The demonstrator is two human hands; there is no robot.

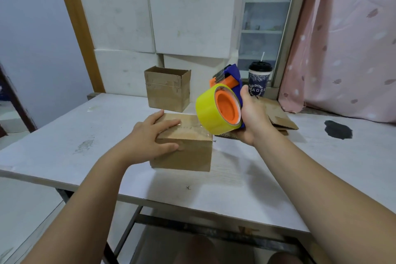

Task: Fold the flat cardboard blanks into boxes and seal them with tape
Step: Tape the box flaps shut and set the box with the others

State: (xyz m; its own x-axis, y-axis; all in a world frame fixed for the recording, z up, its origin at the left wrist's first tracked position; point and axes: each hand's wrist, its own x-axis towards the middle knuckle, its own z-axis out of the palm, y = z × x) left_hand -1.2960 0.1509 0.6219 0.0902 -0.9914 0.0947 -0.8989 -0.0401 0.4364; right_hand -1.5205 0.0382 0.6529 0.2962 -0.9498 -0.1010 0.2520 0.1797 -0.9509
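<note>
A closed brown cardboard box (188, 152) lies on the white table (64, 135), with a strip of clear tape across its top. My left hand (152, 137) rests on the box's left top corner, fingers spread flat and thumb down its front face. My right hand (252, 118) grips the handle of a blue and orange tape dispenser (218, 107) loaded with a yellow roll, held in the air just above the box's right end. Flat cardboard blanks (280, 120) lie on the table behind my right hand, partly hidden by it.
An open-topped cardboard box (168, 90) stands farther back. White boxes (171, 21) are stacked against the back. A dark paper cup with lid and straw (259, 79) stands by the window, a pink curtain (342, 38) hangs at the right, and a black stain (337, 129) marks the table.
</note>
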